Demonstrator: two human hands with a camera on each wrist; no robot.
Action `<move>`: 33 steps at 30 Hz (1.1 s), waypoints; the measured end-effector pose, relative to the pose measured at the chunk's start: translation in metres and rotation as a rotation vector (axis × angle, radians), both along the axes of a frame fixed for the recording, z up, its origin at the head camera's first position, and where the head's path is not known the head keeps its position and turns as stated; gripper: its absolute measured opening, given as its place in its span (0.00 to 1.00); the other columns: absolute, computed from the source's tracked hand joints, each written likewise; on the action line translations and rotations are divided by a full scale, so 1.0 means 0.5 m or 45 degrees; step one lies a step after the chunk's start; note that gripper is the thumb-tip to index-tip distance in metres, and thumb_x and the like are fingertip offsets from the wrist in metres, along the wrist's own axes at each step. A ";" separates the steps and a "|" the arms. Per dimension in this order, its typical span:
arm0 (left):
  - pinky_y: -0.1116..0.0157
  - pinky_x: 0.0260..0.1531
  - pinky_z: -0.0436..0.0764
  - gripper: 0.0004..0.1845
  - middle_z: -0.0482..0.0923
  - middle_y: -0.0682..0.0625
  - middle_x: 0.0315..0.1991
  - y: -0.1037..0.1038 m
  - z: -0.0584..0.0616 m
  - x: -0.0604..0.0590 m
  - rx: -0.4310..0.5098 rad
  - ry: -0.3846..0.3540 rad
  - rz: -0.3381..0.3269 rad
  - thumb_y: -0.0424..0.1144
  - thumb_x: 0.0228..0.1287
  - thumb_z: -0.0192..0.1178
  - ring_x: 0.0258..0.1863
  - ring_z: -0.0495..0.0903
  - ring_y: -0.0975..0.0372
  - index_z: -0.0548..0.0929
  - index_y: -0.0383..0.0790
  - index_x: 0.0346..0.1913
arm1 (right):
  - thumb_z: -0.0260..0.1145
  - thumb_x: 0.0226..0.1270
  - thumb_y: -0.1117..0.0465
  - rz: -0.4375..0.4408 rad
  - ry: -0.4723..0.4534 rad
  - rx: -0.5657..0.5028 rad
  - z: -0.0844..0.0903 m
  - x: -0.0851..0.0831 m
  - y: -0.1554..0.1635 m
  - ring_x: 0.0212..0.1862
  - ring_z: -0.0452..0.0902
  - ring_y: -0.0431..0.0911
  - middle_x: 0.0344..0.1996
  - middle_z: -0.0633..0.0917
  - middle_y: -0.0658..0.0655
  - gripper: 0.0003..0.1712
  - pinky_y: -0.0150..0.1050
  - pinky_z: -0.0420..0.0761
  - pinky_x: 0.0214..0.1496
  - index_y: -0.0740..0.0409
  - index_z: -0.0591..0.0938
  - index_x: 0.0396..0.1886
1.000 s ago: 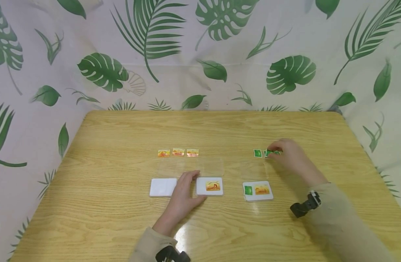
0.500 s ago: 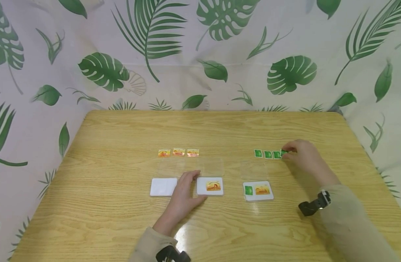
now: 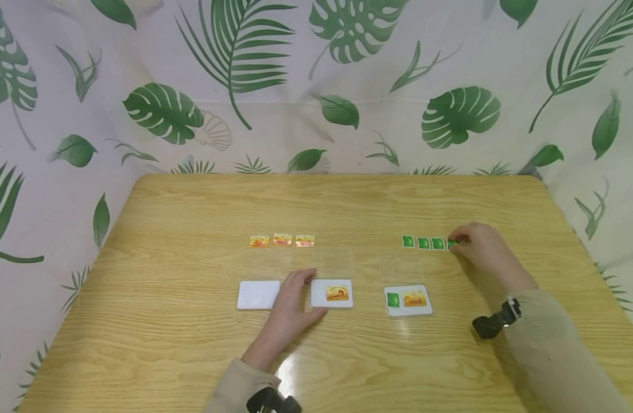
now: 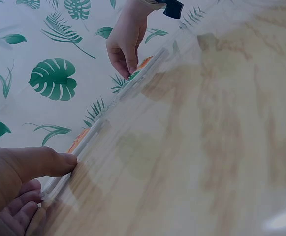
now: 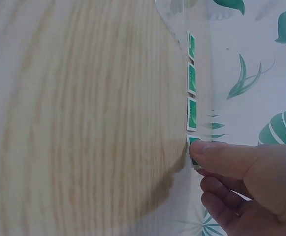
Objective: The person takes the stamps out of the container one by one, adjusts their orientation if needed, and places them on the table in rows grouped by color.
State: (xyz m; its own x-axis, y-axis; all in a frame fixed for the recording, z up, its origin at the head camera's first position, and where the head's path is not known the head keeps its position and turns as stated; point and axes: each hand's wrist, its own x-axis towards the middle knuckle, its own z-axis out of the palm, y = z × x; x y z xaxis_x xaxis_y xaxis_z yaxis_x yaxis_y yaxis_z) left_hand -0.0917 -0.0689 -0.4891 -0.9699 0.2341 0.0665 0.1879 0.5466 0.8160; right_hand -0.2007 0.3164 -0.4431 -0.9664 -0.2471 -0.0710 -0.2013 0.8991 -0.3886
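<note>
At the right end of a row of green stamps [image 3: 423,244], my right hand [image 3: 478,249] pinches a green stamp [image 5: 195,152] between thumb and fingers, low over the table. Its thumb covers part of that stamp. My left hand [image 3: 290,307] grips the left side of the middle white card [image 3: 318,294], thumb at the near edge and fingers at the far edge. An orange stamp [image 3: 337,293] lies on this card. In the left wrist view the thumb [image 4: 59,164] presses against the card's edge.
A blank white card [image 3: 255,295] lies left of my left hand. Another white card [image 3: 406,310] to the right carries a green and an orange stamp. Three orange stamps [image 3: 282,239] lie farther back. Clear plastic covers [image 3: 401,268] lie behind the cards.
My right hand has moved right along the green stamps, from the middle of the row to its right end, bringing one stamp there. The left hand has stayed on the middle card.
</note>
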 end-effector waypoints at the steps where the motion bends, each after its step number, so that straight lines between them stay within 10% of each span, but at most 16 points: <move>1: 0.60 0.58 0.67 0.38 0.68 0.50 0.55 0.000 0.000 0.000 -0.001 -0.001 0.000 0.38 0.46 0.70 0.55 0.66 0.60 0.64 0.41 0.62 | 0.65 0.56 0.65 -0.003 -0.002 0.003 -0.002 -0.001 0.001 0.40 0.74 0.57 0.35 0.80 0.66 0.12 0.53 0.73 0.42 0.68 0.81 0.39; 33: 0.61 0.59 0.66 0.38 0.67 0.51 0.56 0.000 0.003 0.000 0.000 -0.006 0.000 0.38 0.46 0.70 0.56 0.66 0.60 0.64 0.41 0.62 | 0.62 0.57 0.70 -0.050 0.037 0.044 -0.011 0.001 -0.003 0.40 0.75 0.58 0.35 0.81 0.67 0.08 0.54 0.73 0.42 0.68 0.82 0.36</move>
State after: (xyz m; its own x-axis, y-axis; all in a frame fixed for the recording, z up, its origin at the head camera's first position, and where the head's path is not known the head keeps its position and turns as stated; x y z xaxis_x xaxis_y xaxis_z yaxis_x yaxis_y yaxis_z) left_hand -0.0915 -0.0686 -0.4875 -0.9702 0.2342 0.0616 0.1838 0.5464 0.8171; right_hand -0.2004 0.3147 -0.4485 -0.9771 -0.2067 -0.0507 -0.1762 0.9193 -0.3521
